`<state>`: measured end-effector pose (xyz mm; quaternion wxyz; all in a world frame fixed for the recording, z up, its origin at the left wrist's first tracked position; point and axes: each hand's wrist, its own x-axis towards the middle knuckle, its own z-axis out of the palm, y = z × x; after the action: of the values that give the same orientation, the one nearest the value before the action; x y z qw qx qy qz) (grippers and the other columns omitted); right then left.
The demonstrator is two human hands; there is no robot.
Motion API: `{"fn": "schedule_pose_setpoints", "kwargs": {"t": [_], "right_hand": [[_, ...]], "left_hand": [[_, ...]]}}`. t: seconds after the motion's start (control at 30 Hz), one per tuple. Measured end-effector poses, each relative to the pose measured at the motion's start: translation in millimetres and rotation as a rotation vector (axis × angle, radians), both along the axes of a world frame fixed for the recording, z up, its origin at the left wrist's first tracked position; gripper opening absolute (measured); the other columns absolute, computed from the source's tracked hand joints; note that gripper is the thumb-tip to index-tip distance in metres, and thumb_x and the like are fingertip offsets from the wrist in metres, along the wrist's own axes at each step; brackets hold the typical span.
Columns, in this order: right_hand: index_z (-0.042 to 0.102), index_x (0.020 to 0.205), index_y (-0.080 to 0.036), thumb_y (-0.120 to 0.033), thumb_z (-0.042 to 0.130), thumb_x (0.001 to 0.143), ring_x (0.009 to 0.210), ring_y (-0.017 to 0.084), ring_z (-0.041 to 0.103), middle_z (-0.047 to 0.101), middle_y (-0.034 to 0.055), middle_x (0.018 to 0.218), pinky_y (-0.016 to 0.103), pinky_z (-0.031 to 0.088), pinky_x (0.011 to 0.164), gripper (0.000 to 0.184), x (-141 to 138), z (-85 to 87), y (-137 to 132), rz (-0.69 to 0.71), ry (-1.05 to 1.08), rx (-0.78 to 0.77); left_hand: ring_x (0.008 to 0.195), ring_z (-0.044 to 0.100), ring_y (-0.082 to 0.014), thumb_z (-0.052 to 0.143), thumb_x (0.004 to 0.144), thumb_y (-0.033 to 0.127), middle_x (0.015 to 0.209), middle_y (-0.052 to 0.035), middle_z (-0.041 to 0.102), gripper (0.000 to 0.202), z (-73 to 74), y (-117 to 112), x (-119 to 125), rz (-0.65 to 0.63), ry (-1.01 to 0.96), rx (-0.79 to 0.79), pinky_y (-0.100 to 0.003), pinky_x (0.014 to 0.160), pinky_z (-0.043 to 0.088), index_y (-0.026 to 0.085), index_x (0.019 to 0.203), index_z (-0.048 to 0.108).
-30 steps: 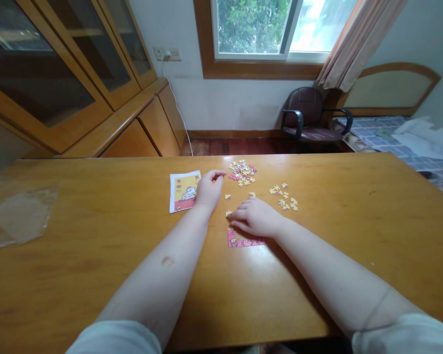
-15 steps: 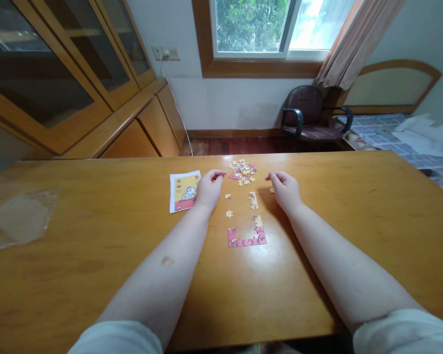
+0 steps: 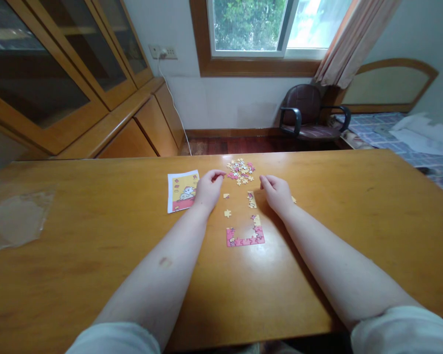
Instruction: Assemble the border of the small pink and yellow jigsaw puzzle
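My left hand (image 3: 208, 191) is closed in a pinch at the left side of a loose heap of jigsaw pieces (image 3: 239, 170); anything between its fingertips is too small to make out. To the right of the heap, my right hand (image 3: 276, 191) is also closed, thumb against curled fingers, its contents hidden. Between the hands and my body lies a partly joined pink and yellow jigsaw border (image 3: 245, 241). Above its right side sits a short joined strip (image 3: 251, 199). Two single pieces, a corner-like one (image 3: 226, 196) and a yellow piece (image 3: 227, 213), lie on the left.
A printed picture card (image 3: 180, 192) lies partly behind my left hand. One yellow piece (image 3: 294, 199) shows beside my right wrist. A clear plastic bag (image 3: 18, 219) is at the table's left. Beyond the wooden table (image 3: 214, 295) stand a chair (image 3: 304, 110) and a cabinet (image 3: 129, 137).
My right hand has moved left toward the heap, and the yellow piece once under its fingers now shows right of its wrist. My left hand stays pinched in nearly the same place.
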<state>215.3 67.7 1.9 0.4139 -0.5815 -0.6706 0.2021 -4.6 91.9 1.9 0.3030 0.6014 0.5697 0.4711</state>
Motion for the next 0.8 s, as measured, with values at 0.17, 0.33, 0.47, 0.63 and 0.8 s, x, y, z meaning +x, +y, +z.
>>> {"fn": "schedule_pose_setpoints", "kwargs": {"t": [0.17,0.33,0.47,0.63,0.8], "right_hand": [[0.051,0.057,-0.02,-0.048,0.04,0.09,0.059,0.015,0.049,0.049,-0.0013,0.053,0.026,0.033,0.06,0.044,-1.3,-1.9,0.1,-0.001,0.005,-0.023],[0.051,0.057,-0.02,-0.048,0.041,0.09,0.058,0.015,0.048,0.048,-0.002,0.052,0.026,0.033,0.06,0.044,-3.2,-1.6,-1.2,0.008,0.002,-0.027],[0.052,0.058,-0.02,-0.046,0.04,0.091,0.058,0.015,0.049,0.049,-0.0019,0.053,0.026,0.033,0.061,0.044,-4.1,0.3,-2.4,0.013,-0.018,-0.026],[0.053,0.058,-0.02,-0.046,0.04,0.091,0.057,0.015,0.049,0.048,-0.0018,0.052,0.026,0.032,0.06,0.044,-3.7,2.3,-3.1,0.016,-0.072,-0.037],[0.053,0.059,-0.02,-0.046,0.038,0.091,0.057,0.015,0.049,0.047,-0.0016,0.052,0.026,0.031,0.06,0.044,-0.2,1.7,-1.2,0.003,-0.13,-0.034]], "left_hand": [[0.09,0.062,-0.0191,0.053,0.081,0.024,0.09,-0.0038,0.071,0.02,1.5,-1.4,1.2,-0.002,0.014,-0.023,-0.031,0.085,0.048,0.018,0.091,0.07],[0.091,0.062,-0.0188,0.053,0.081,0.024,0.094,-0.004,0.071,0.02,-0.2,-0.6,0.7,-0.002,0.023,-0.012,-0.031,0.086,0.048,0.018,0.091,0.069],[0.091,0.062,-0.0185,0.052,0.082,0.025,0.095,-0.0041,0.071,0.021,-0.6,-0.1,0.6,0.002,0.034,-0.024,-0.031,0.084,0.048,0.018,0.093,0.069],[0.086,0.062,-0.018,0.049,0.084,0.025,0.092,-0.0041,0.071,0.023,8.2,-5.7,3.6,-0.011,0.144,-0.03,-0.029,0.079,0.048,0.018,0.094,0.069],[0.084,0.064,-0.0209,0.046,0.086,0.026,0.088,-0.0057,0.071,0.026,34.2,-24.4,15.5,-0.044,0.567,-0.092,-0.031,0.075,0.047,0.021,0.097,0.068]]}}
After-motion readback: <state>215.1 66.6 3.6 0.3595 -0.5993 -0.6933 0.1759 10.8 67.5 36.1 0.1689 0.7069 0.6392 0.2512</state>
